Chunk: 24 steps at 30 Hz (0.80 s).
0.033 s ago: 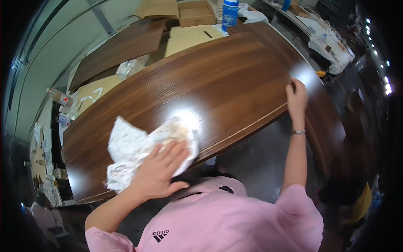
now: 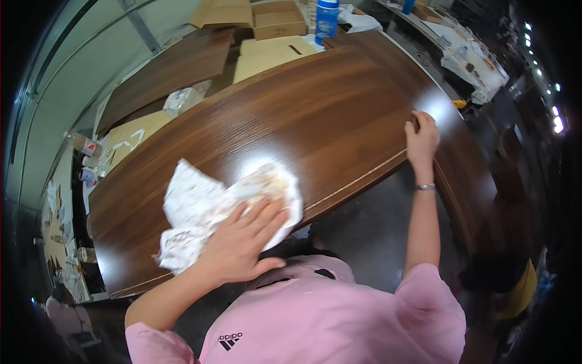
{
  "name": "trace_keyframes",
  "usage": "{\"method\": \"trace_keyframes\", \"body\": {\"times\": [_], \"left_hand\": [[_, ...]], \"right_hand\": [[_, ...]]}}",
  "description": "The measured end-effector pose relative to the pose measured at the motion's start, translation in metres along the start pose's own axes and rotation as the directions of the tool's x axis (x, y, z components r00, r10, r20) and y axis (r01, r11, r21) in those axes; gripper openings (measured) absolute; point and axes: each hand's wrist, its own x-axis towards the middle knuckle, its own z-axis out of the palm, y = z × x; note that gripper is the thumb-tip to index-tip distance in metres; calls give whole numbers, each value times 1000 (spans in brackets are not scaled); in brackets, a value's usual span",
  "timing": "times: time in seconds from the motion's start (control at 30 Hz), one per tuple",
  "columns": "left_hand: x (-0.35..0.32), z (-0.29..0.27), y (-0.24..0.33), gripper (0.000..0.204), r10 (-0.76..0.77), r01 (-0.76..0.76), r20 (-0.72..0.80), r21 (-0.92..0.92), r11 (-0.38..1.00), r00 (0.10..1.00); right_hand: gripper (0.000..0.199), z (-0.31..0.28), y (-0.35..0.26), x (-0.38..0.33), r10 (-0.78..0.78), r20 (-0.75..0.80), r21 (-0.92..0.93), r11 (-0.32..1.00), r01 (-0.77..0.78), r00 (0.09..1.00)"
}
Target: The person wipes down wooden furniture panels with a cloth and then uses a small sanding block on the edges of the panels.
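A crumpled white cloth with brownish stains lies on a glossy dark-brown wood-grain panel. My left hand rests flat on the cloth near the panel's front edge, fingers stretched out and the thumb pointing right. The cloth's front part is under my palm; a loose corner spreads to the far left. At the panel's right end, my right hand is closed, its fingers curled down by the wood. Whatever those fingertips hold, if anything, is hidden.
Another brown board lies behind on the left, near a crumpled clear plastic bag. Open cardboard boxes and a blue bottle stand at the back. A plastic bottle is at far left. A cluttered table stands back right.
My left hand and the cloth have slid slightly to the right over the panel. My right hand keeps its place by the wood; the whole view has shifted a little.
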Motion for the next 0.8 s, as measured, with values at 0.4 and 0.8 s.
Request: {"method": "trace_keyframes", "body": {"times": [0.4, 0.8], "left_hand": [[177, 21, 26, 74, 336, -350, -258, -6, 937, 906], [-29, 19, 21, 64, -182, 163, -229, -102, 981, 956]], "right_hand": [[36, -6, -10, -4, 93, 49, 22, 995, -94, 994], [50, -19, -5, 25, -5, 283, -117, 992, 39, 959]]}}
